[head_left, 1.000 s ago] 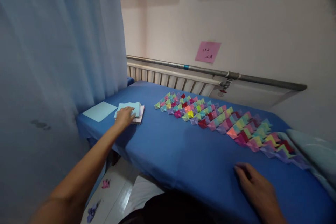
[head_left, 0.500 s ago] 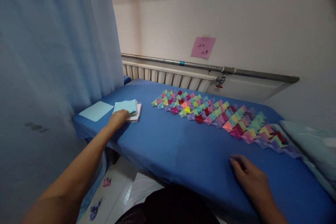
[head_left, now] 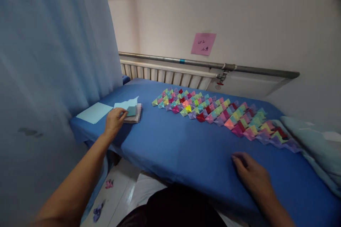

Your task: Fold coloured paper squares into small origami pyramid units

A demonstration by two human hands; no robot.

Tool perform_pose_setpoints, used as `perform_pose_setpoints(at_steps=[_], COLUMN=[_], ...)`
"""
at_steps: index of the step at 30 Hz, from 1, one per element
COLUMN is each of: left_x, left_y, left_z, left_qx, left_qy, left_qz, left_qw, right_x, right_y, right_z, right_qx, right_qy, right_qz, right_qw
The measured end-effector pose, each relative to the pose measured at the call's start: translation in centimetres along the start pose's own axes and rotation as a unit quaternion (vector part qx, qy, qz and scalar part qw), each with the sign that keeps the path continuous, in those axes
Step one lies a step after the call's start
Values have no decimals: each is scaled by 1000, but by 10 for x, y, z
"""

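Note:
My left hand (head_left: 114, 120) is at the small stack of paper (head_left: 132, 118) on the blue-covered bed. Thumb and fingers pinch the near edge of a light blue sheet (head_left: 126, 104), which bends up off the pile. A darker teal surface (head_left: 131, 111) shows beneath it. Left of the stack lies a flat pale blue sheet (head_left: 95, 112). My right hand (head_left: 253, 175) rests on the bed cover at the right, its fingers curled in with nothing visible in them. Beyond it, folded paper pieces (head_left: 197, 108) in many colours stand in long rows.
A light blue curtain (head_left: 58, 60) hangs at the left. Along the wall run a metal pipe (head_left: 157, 57) and a radiator (head_left: 165, 74). A pink note (head_left: 204, 44) is stuck above. Folded bedding (head_left: 314, 142) lies at the right. Pink (head_left: 109, 183) and purple scraps (head_left: 98, 212) lie on the floor.
My left hand has drawn back slightly toward the left, lifting the light blue sheet so that it curls and uncovers the teal surface. My right hand stays in place.

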State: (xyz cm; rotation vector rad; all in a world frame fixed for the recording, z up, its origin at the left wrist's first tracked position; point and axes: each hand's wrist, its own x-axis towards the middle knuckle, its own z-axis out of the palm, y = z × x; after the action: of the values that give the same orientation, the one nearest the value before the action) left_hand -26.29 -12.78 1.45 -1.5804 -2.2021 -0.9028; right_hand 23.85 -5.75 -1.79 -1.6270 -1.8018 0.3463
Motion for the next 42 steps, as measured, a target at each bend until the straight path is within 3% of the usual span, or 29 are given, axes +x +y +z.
perform_pose_setpoints(at_steps=[5,8,10,13,19,23,26,29,31,36,39,42], left_x=[-60,-105,-127,-144,-151,-154,-152,-145,-140,-126,-117,-112], left_y=[62,100,115,120,115,119,127,141,153,167,155,146], left_z=[14,23,26,30,31,26,21,15,11,1,11,31], left_qx=[-106,-193,-220,-234,-250,-244,-233,-233,-244,-256,-252,-263], left_qy=[-29,-25,-35,-69,-92,-85,-94,-97,-97,-114,-145,-227], left_qz=[130,267,298,287,258,269,269,286,315,376,326,291], left_qw=[985,944,928,926,929,928,930,924,912,883,899,892], right_x=[-4,-6,-8,-10,-7,-19,-47,-74,-83,-83,-86,-94], right_y=[-6,-8,-7,-3,6,-7,-35,-66,-78,-69,-54,-46], right_z=[-2,-2,-1,2,7,3,-1,0,5,9,3,-3], right_qx=[-5,-6,-7,2,6,18,71,76,68,65,82,91], right_qy=[-9,-15,-8,-5,1,-6,-60,-157,-199,-159,-142,-140], right_qz=[-13,-27,-24,-31,-28,-38,-115,-264,-299,-268,-241,-201], right_qw=[1000,999,1000,999,1000,999,989,949,931,948,957,965])
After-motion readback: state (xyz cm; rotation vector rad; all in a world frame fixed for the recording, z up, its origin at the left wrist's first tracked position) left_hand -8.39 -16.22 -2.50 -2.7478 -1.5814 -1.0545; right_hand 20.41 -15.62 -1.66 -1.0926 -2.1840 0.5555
